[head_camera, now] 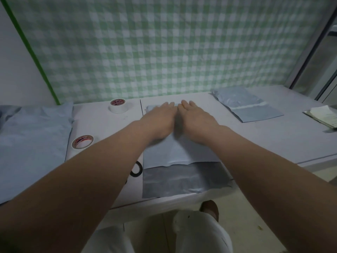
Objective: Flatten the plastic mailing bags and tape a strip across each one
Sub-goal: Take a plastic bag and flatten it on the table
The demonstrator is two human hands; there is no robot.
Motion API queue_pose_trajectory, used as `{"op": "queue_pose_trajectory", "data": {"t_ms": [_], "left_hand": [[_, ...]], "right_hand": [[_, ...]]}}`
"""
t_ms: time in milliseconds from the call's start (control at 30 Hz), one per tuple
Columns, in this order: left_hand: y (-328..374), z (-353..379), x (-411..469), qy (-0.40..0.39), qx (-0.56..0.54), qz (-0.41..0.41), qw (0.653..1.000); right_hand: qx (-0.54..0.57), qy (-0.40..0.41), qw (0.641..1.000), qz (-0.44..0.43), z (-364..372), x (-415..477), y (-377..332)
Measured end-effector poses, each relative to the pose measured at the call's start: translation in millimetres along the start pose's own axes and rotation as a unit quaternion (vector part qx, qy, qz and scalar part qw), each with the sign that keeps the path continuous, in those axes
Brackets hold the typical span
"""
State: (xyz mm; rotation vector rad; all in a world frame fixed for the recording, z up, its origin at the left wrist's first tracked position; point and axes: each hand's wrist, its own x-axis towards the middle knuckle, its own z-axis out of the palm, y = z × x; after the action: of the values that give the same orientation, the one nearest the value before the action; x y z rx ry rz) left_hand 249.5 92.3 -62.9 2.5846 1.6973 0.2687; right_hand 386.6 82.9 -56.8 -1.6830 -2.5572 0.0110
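mailing bag (179, 154) flat at table (255, 139) centre, dark flap at near edge | left hand (158, 121) and right hand (196, 121) side by side, fingers straight, pressing its far end | taped bag (244, 105) far right | two tape rolls (118, 106) (82, 141) left | bag pile (32, 143) left edge

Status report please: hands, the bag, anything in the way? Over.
Left hand and right hand flat, pressing bag. No strip visible on it. Far roll, near roll to its left, nothing in the way.
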Motion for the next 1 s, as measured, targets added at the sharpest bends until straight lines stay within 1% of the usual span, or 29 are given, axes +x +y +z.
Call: {"op": "queue_pose_trajectory", "data": {"t_ms": [133,267,333,467,567,733,800,867,933,1000], "left_hand": [[-13,25,1,-0.046,-0.033,0.029,0.998],[-20,35,-3,-0.051,-0.021,0.065,0.996],[-20,35,-6,-0.062,-0.025,0.074,0.995],[-25,34,-10,-0.090,-0.041,0.072,0.993],[-31,33,-9,-0.091,-0.069,0.074,0.991],[-42,26,-8,-0.078,-0.128,0.024,0.988],[-47,24,-9,-0.089,-0.118,0.026,0.989],[-50,26,-9,-0.122,-0.084,0.038,0.988],[-50,27,-8,-0.153,-0.048,0.043,0.986],[-50,27,-8,-0.160,-0.025,0.049,0.986]], "right_hand": [[0.010,-0.023,0.999,-0.021,28,16,4],[0.069,-0.041,0.996,-0.028,44,15,11],[0.082,-0.047,0.995,-0.033,45,15,14],[0.075,-0.052,0.995,-0.030,44,14,16],[0.063,-0.043,0.997,-0.030,40,10,16],[0.032,-0.061,0.997,-0.028,38,11,20],[0.022,-0.067,0.997,-0.019,39,13,23],[0.024,-0.076,0.997,-0.012,40,16,28],[0.036,-0.085,0.996,-0.010,40,17,33],[0.060,-0.090,0.994,-0.008,38,15,36]]}}
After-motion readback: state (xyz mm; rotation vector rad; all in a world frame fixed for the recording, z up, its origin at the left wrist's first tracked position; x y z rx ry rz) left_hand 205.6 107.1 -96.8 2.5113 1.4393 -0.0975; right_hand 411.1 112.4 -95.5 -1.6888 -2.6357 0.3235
